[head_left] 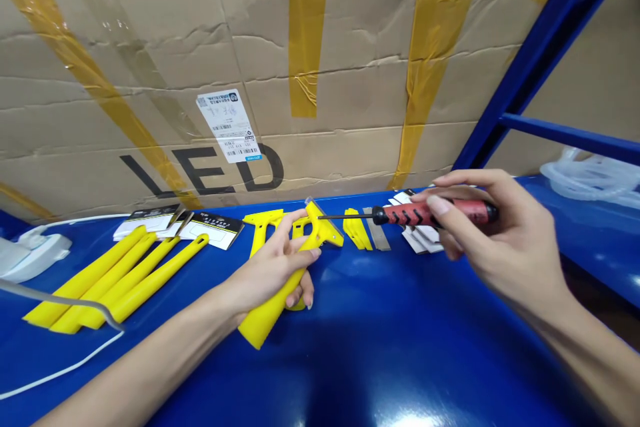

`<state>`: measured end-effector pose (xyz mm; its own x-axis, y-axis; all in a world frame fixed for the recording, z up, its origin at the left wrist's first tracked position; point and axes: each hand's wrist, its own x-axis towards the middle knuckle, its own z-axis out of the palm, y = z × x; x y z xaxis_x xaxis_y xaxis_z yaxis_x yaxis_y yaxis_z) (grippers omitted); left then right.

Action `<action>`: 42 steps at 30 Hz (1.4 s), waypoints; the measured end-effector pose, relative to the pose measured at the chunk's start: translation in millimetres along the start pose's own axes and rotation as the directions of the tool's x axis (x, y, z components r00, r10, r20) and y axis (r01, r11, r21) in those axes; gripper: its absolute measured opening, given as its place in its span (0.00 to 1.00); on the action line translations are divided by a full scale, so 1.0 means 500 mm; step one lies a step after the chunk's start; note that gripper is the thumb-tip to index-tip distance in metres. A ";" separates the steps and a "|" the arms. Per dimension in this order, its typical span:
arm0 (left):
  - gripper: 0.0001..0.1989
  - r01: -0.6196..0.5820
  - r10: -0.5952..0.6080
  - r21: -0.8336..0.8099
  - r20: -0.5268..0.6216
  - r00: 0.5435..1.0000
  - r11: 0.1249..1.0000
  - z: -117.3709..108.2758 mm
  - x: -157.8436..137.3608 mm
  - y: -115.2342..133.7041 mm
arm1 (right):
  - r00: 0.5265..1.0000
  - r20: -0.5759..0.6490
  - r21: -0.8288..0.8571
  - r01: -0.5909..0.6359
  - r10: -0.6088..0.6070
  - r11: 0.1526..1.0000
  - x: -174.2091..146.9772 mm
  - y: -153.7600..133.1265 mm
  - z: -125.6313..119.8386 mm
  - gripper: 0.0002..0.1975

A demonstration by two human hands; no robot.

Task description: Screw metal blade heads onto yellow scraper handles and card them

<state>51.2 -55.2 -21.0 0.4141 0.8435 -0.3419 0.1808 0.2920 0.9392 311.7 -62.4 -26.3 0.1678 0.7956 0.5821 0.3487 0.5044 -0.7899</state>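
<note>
A yellow scraper (273,310) is gripped in my left hand (273,263), its handle slanting down toward me and its head tilted up. My right hand (510,247) is closed around the red and black handle of a screwdriver (415,213). The screwdriver's thin shaft points left, and its tip meets the scraper's head. Whether a screw sits under the tip is too small to tell. Behind my left hand, another yellow scraper part (260,227) lies on the blue surface. Small yellow pieces (357,230) and grey metal blades (379,232) lie just beyond the screwdriver shaft.
Several yellow handles (145,280) lie at left beside printed cards (213,228). More cards (420,237) sit behind the screwdriver. A large taped carton (350,133) stands along the back. White cable (65,370) crosses the left, clear tubing (590,177) lies right, near a blue frame (530,60).
</note>
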 end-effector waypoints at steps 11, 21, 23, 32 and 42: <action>0.42 -0.003 0.003 -0.005 0.006 1.000 1.000 -0.003 0.008 -0.006 | 0.999 0.027 0.097 0.019 -0.022 0.995 -0.004 -0.004 0.011 0.17; 0.40 0.048 -0.048 -0.009 -0.021 0.999 0.999 0.004 0.012 -0.013 | 0.997 0.066 0.115 -0.040 0.033 0.993 -0.005 0.000 0.006 0.16; 0.41 0.070 -0.070 -0.009 -0.041 0.997 0.998 0.006 0.012 -0.010 | 0.998 0.055 0.115 -0.003 -0.003 0.993 -0.004 0.001 0.005 0.19; 0.44 0.054 -0.054 -0.016 -0.057 0.997 0.998 0.011 0.011 -0.009 | 0.997 0.079 0.145 -0.015 0.003 0.989 0.001 0.005 -0.001 0.20; 0.36 -0.028 0.034 0.086 -0.068 0.997 0.996 0.017 0.003 0.008 | 0.987 -0.144 0.321 -0.025 0.075 0.947 0.015 0.018 -0.018 0.13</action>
<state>60.3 -56.8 -17.9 0.3586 0.8816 -0.3068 0.2451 0.2282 0.9422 324.4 -54.7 -27.3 0.3247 0.7744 0.5431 0.0297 0.5655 -0.8242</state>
